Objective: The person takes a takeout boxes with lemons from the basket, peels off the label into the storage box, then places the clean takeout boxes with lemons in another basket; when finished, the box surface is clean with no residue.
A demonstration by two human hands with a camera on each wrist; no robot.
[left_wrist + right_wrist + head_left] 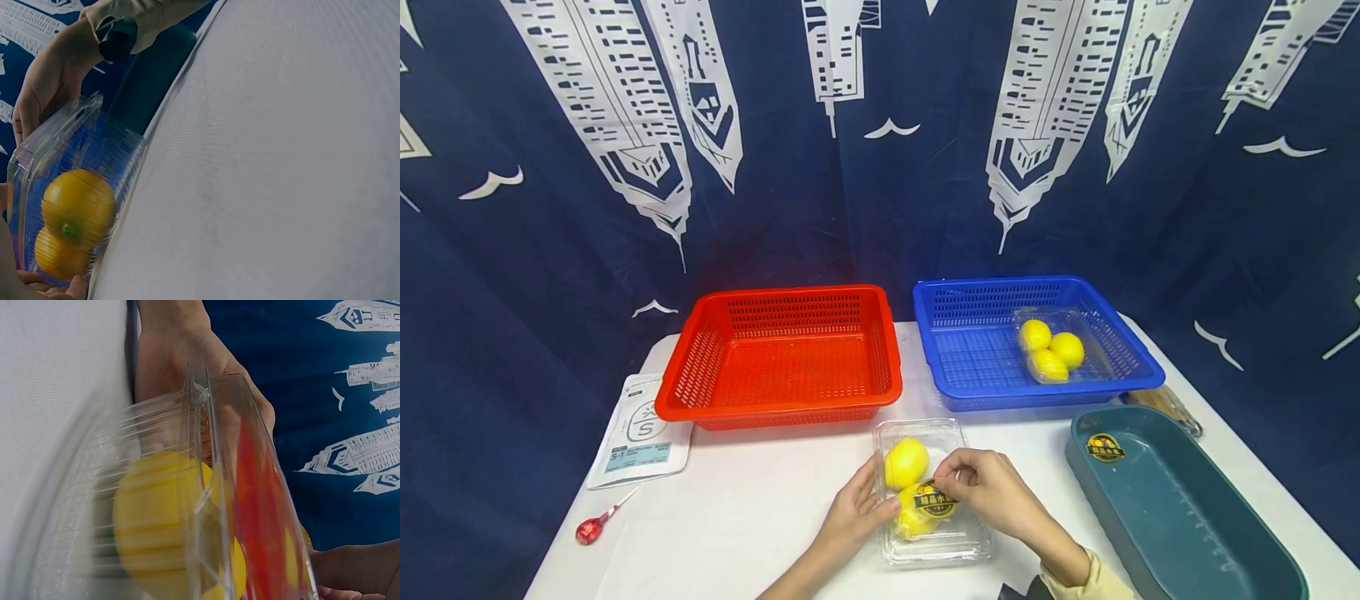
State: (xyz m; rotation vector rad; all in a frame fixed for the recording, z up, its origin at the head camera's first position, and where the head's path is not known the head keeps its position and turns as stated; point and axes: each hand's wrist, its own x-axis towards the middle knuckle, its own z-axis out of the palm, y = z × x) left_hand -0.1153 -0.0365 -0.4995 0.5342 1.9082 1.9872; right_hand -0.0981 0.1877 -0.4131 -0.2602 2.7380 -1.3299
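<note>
A clear plastic clamshell box [958,546] stands on the table with yellow lemons [906,463] inside; its lid is down. My left hand [853,510] holds the box by its left side, thumb over the lid edge. Above the lid, my right hand [996,492] pinches a black-and-gold round sticker [934,500] between thumb and fingertips. Whether the sticker touches the lid I cannot tell. The left wrist view shows two lemons [78,203] through the ribbed box wall. In the right wrist view the box side partly covers the left hand [181,359].
Behind the box stand a red basket [778,412] and a blue basket [1037,392] holding another clear box of lemons [1066,348]. A dark green tray [1187,500] with a similar sticker [1105,447] lies at right. At left are a white pouch [642,433] and a red lollipop [591,529].
</note>
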